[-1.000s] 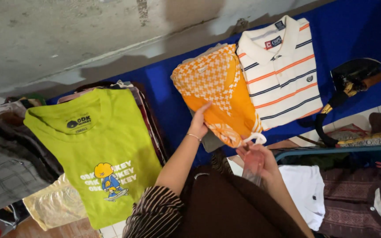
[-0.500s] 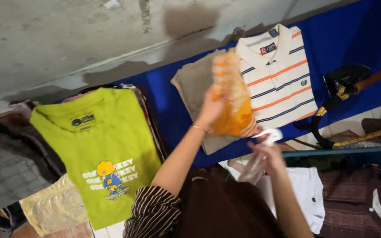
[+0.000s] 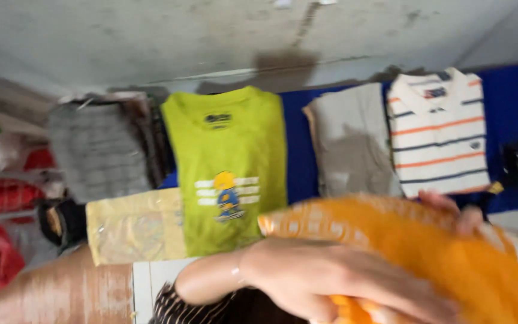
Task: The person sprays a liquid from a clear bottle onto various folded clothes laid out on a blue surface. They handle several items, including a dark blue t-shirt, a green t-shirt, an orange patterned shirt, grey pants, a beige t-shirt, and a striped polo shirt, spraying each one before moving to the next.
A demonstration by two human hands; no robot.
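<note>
Both hands grip a blurred orange shirt point(image 3: 427, 252) lifted close to the camera: the left hand point(image 3: 325, 276) clasps its near edge, and the fingertips of the right hand point(image 3: 451, 207) curl over its far side. Below lie a lime green t-shirt point(image 3: 226, 162), a grey shirt point(image 3: 352, 141) and a striped polo point(image 3: 436, 129) on blue cloth point(image 3: 298, 144). Handling it well probably means holding both edges taut and level, clear of the folded shirts.
</note>
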